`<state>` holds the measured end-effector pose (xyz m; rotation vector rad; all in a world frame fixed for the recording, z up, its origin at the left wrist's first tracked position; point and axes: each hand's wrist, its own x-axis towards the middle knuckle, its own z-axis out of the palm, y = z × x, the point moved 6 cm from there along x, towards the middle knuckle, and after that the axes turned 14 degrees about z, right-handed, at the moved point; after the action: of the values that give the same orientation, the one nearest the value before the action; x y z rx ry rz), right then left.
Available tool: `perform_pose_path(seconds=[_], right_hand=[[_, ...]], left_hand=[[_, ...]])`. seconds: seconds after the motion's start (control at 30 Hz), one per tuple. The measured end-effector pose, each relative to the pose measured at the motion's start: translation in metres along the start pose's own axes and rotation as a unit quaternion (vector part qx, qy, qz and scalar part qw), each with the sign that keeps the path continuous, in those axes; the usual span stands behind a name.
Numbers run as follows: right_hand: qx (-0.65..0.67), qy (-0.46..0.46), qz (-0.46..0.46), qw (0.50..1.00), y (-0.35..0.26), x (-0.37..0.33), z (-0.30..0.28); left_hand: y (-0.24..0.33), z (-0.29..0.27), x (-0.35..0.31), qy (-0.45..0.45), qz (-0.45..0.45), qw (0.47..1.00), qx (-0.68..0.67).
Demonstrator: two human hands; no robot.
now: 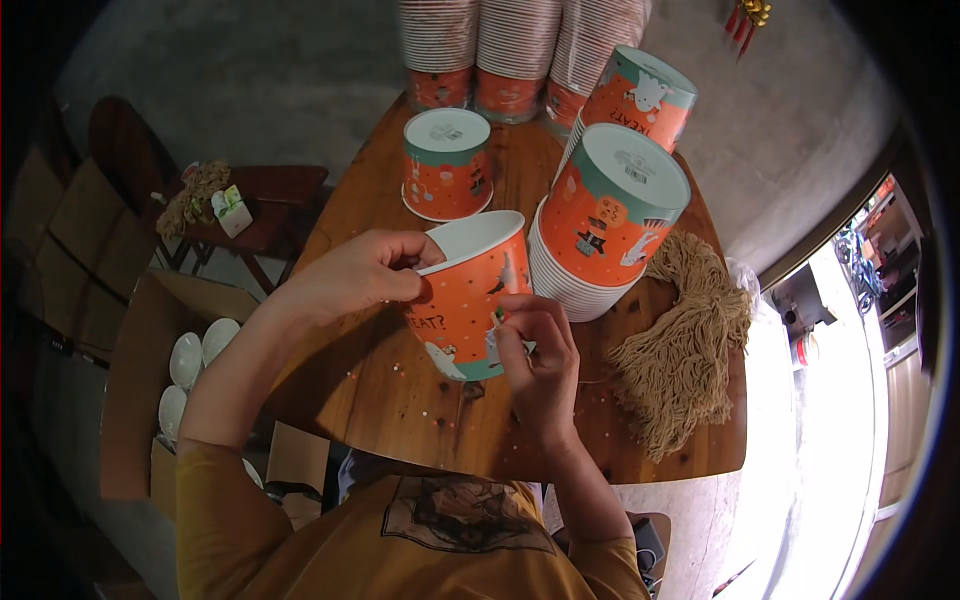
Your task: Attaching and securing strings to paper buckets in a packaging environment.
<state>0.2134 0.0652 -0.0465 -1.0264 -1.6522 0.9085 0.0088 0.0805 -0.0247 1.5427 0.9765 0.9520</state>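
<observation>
An orange paper bucket [462,290] with a green base band, white inside and cartoon figures hangs tilted over the wooden table. My left hand [365,268] grips its rim, thumb outside and fingers inside. Against the bucket's right side, my right hand [540,355] is closed in a pinch around something small with a green and white tip; its kind cannot be made out. Just beyond, a similar bucket [447,170] stands upside down. To the right rises a stack of nested upside-down buckets [610,215], with another stack [640,95] behind it.
Tan cords [690,350] lie in a bundle on the table's [380,410] right side. Tall wrapped bucket stacks [515,60] line the far end. On the floor at left, a cardboard box [140,370] holds white round items. A dark red bench [270,190] stands beyond it.
</observation>
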Motion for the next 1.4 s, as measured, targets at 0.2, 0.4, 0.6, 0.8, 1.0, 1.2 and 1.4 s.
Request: perform_pose_path(seconds=[0.2, 0.4, 0.6, 0.8, 1.0, 1.2, 1.4], right_hand=[[0.006, -0.002, 0.008, 1.000, 0.003, 0.000, 0.001], [0.020, -0.022, 0.010, 1.000, 0.002, 0.000, 0.006], [0.003, -0.028, -0.003, 1.000, -0.001, 0.000, 0.011], [0.004, -0.047, -0.037, 0.998, -0.010, -0.004, 0.015], [-0.001, -0.051, -0.071, 0.996, -0.013, -0.008, 0.022], [-0.016, -0.054, -0.096, 0.994, -0.017, -0.014, 0.025], [-0.022, -0.062, -0.082, 0.994, -0.012, -0.019, 0.024]], left_hand=[[0.002, -0.001, 0.001, 0.018, -0.022, 1.000, -0.013], [0.000, -0.004, 0.000, 0.009, -0.008, 1.000, -0.023], [0.002, -0.007, -0.002, 0.016, 0.006, 0.999, -0.044], [-0.005, -0.019, -0.006, 0.005, 0.012, 0.999, -0.031], [0.003, -0.017, -0.013, -0.020, 0.010, 0.999, -0.043], [0.023, 0.008, 0.012, 0.018, -0.029, 0.999, -0.039], [0.022, 0.015, 0.020, -0.004, -0.082, 0.995, -0.064]])
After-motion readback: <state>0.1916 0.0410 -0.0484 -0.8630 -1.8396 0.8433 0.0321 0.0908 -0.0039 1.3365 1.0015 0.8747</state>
